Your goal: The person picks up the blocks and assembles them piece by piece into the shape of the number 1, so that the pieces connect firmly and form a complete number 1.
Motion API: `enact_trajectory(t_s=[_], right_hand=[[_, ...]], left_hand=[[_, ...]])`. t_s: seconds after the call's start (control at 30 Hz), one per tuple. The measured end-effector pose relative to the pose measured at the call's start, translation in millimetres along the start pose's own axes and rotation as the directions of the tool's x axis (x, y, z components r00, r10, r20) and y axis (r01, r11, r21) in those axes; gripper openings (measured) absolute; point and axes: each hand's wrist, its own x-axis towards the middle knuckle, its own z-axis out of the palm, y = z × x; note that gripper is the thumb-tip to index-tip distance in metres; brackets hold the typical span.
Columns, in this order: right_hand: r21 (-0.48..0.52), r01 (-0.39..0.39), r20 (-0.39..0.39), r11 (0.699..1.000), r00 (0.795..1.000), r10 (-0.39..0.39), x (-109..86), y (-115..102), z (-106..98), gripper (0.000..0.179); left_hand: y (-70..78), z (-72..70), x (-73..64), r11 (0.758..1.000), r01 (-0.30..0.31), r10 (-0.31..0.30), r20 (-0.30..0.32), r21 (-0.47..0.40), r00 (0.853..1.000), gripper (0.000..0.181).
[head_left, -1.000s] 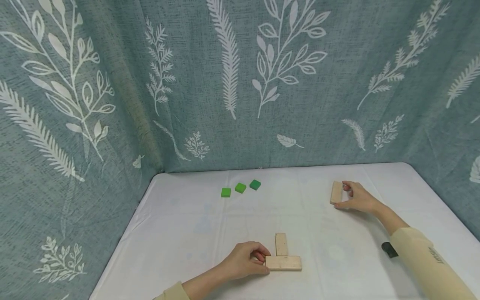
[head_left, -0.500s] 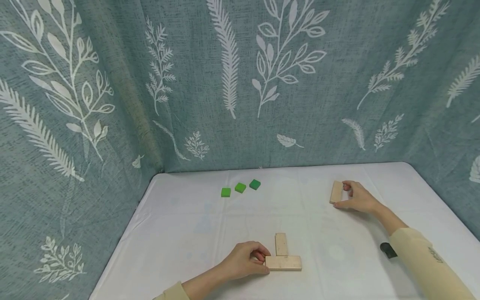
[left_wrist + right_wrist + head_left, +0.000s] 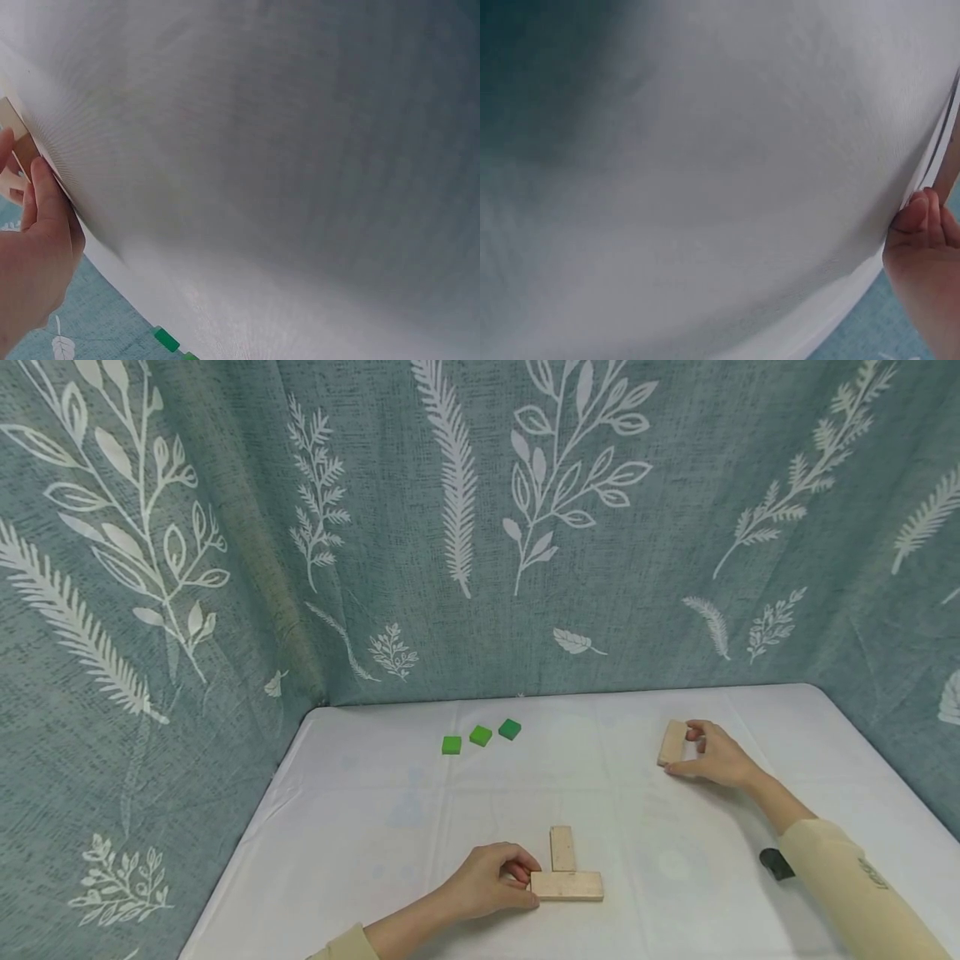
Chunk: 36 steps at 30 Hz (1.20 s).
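In the head view, my left hand (image 3: 495,881) pinches the left end of a pale wooden block (image 3: 567,886) lying crosswise on the white table. A second wooden block (image 3: 562,848) lies lengthwise behind it, its near end against the long side, so the two look like an upside-down T. Far to the right, my right hand (image 3: 716,758) holds a third wooden block (image 3: 672,743) between thumb and fingers, close over the tabletop. At the left edge of the left wrist view, fingertips (image 3: 43,169) meet the block (image 3: 19,139). The right wrist view catches wood (image 3: 951,165) beside the fingers.
Three small green blocks, one (image 3: 452,745) at the left, one (image 3: 481,736) in the middle and a darker one (image 3: 510,729), lie toward the back of the white-covered table (image 3: 360,827). A black object (image 3: 776,863) is partly hidden by the right sleeve. A patterned curtain (image 3: 480,635) hangs behind.
The block in my right hand has turned very slightly, its near end shifting a little left. My left hand and the two blocks by it stay put.
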Motion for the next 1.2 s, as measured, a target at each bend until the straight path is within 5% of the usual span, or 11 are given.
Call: enact_trajectory(t_s=[1.2], right_hand=[[0.108, -0.021, -0.007, 0.994, 1.000, 0.022, -15.4, -23.3, 25.2, 0.098]], left_hand=[[-1.4, -0.6, 1.9, 1.000, -0.001, 0.001, 0.003, 0.009, 1.000, 0.027]])
